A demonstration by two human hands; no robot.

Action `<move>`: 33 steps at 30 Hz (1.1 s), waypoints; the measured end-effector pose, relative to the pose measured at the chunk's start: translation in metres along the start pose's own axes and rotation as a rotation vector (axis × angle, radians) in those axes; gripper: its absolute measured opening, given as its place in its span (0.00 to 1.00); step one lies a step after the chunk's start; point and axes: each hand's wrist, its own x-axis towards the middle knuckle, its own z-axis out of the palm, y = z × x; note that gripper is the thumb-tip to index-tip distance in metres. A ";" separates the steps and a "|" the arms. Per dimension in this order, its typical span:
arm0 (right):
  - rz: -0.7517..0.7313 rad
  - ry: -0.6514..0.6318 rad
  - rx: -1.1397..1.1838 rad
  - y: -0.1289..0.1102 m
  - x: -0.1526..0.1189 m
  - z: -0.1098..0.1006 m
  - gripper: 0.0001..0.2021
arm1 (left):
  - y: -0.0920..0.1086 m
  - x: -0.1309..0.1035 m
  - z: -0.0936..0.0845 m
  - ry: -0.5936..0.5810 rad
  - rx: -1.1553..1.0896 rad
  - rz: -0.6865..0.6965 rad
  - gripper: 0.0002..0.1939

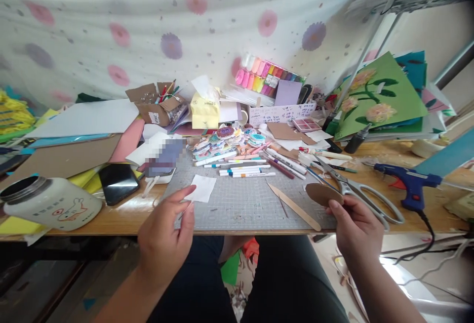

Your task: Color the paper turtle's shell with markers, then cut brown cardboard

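Between the thumb and fingers of my right hand (pixel 357 226) is a brown cardboard disc (pixel 322 193), held by its edge over the right side of the grey cutting mat (pixel 244 209). My left hand (pixel 168 231) is at the mat's front left, thumb and fingers drawn together in a pinch. A thin, pale sliver seems to show at its fingertips, too small to name. Just beyond lies a white paper square (pixel 202 188). A wooden craft stick (pixel 294 206) rests left of the disc, and large scissors (pixel 355 189) lie behind my right hand.
Several markers (pixel 244 171) and a heap of decorated paper cutouts (pixel 231 140) cover the back of the mat. A blue glue gun (pixel 411 180) lies at right, its cord over the edge. At left are a wide-mouthed bottle (pixel 55 204) and a black phone (pixel 118 183).
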 end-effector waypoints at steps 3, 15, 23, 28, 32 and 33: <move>0.005 0.011 0.003 -0.004 -0.001 0.002 0.12 | 0.005 -0.015 0.008 -0.191 -0.006 0.157 0.08; -0.047 0.019 0.040 -0.013 0.002 0.011 0.11 | 0.076 -0.020 0.025 -0.613 -0.617 0.341 0.11; -0.057 -0.002 0.070 -0.013 0.000 0.008 0.09 | 0.101 0.001 0.070 -0.793 -0.337 0.533 0.07; -0.057 -0.013 0.057 -0.009 0.000 0.005 0.10 | 0.091 -0.026 0.040 -0.874 -0.412 0.541 0.05; -0.038 0.022 0.048 -0.001 -0.001 0.002 0.10 | 0.054 -0.026 0.009 -0.983 -0.611 0.334 0.05; -0.035 0.035 0.042 0.001 -0.002 0.002 0.11 | 0.041 -0.021 0.003 -0.932 -0.636 0.187 0.07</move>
